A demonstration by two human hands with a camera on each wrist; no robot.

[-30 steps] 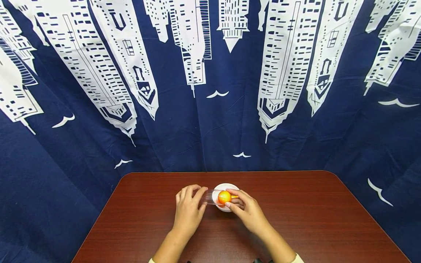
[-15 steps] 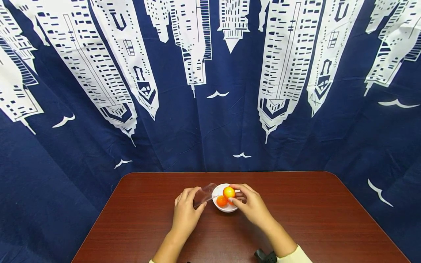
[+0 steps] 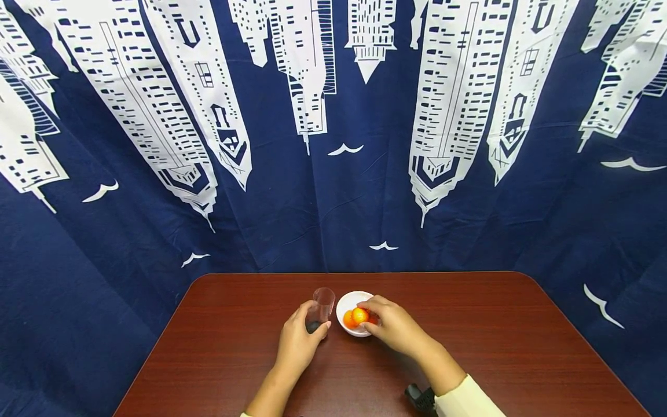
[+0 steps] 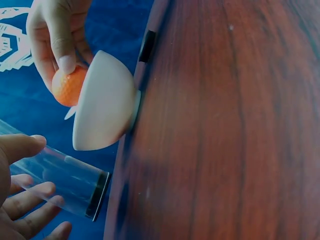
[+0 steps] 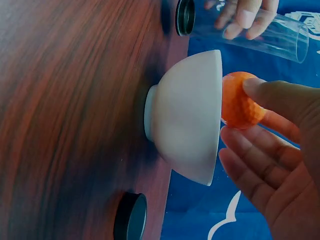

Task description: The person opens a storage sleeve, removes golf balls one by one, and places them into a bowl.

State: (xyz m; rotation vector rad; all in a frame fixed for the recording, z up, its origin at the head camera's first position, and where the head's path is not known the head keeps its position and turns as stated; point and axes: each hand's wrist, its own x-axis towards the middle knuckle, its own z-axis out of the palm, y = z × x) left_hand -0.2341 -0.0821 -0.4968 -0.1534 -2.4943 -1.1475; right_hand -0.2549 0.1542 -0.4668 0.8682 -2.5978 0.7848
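My left hand [image 3: 299,339] holds a clear plastic canister [image 3: 325,304] with a black base. The canister stands upright just left of the white bowl [image 3: 341,324], its top open. In the left wrist view, thumb and fingers wrap the clear wall [image 4: 70,170] from two sides. My right hand [image 3: 398,327] pinches a small dimpled orange [image 5: 241,100] between thumb and fingers, at the bowl's rim. Other orange fruits [image 3: 349,318] lie inside the bowl, partly hidden by the held one and by my fingers.
A round black lid [image 5: 131,217] lies on the brown wooden table [image 3: 234,313], near the bowl on the right-hand side. A black wrist device [image 3: 421,398] sits by my right sleeve. A blue curtain [image 3: 281,231] with a white skyline print hangs behind the table.
The canister has swung from lying tilted over the bowl to upright on its left. My right hand has moved from the canister's mouth, with the orange, down to the bowl.
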